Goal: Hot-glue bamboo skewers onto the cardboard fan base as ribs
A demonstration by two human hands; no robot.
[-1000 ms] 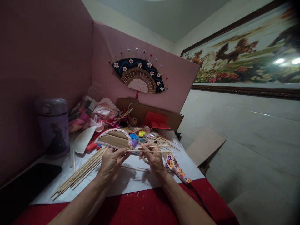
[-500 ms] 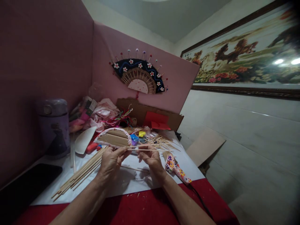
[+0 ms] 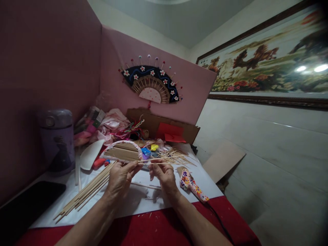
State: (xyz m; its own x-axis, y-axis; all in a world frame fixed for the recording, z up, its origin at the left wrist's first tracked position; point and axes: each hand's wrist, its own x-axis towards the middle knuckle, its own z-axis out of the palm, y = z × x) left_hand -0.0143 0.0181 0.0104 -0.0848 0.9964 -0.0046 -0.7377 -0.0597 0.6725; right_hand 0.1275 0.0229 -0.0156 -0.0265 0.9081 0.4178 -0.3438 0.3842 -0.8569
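Observation:
Two thin wooden sticks (image 3: 151, 162) lie across my hands above the white sheet. My left hand (image 3: 120, 177) pinches their left ends between thumb and fingers. Around the sticks farther right, my right hand (image 3: 164, 176) has its thumb and fingers closed. Just behind my left hand lies a half-round piece of cardboard (image 3: 123, 152) with a pale patterned rim. A bundle of longer wooden sticks (image 3: 84, 194) rests on the sheet left of my left wrist. Beyond my right hand, many short sticks (image 3: 176, 156) are scattered in a pile.
A flower-patterned glue gun (image 3: 192, 184) with a dark cord lies right of my right hand. On the left stand a purple bottle (image 3: 57, 143) and a black phone (image 3: 38, 200). A decorated fan (image 3: 153, 80) hangs on the pink panel. Coloured craft materials (image 3: 118, 124) fill the back.
The two sticks have come slightly closer together at their right ends. Both hands keep their grip in nearly the same place; the whole view has shifted a little.

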